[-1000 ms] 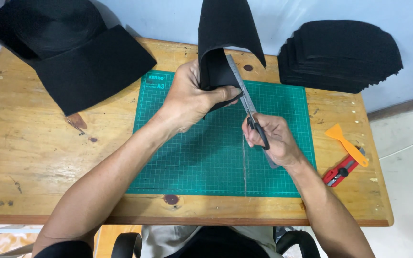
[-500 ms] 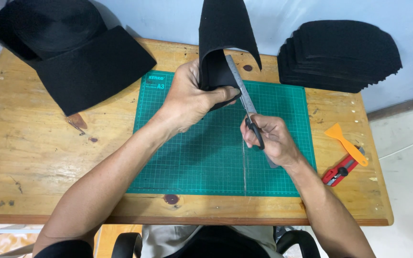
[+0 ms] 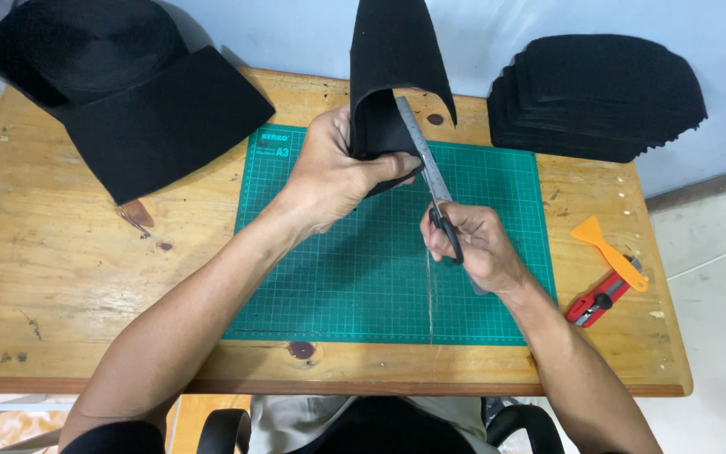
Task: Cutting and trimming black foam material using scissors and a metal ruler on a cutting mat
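My left hand (image 3: 334,172) grips a folded piece of black felt (image 3: 392,63) and holds it upright above the green cutting mat (image 3: 329,277). My right hand (image 3: 472,244) is closed on the black handles of a pair of scissors (image 3: 426,164). The long metal blades point up and away from me, with their tips at the felt's right edge, just beside my left thumb. Both hands hover over the mat's upper middle.
A wooden table (image 3: 60,277) carries a roll of black felt with a loose flap (image 3: 119,92) at the back left and a stack of cut black felt pieces (image 3: 598,97) at the back right. An orange scraper (image 3: 611,248) and a red utility knife (image 3: 600,301) lie at the right edge.
The scissors and my right hand have edged slightly up toward the felt. My left hand and the felt have stayed nearly still.
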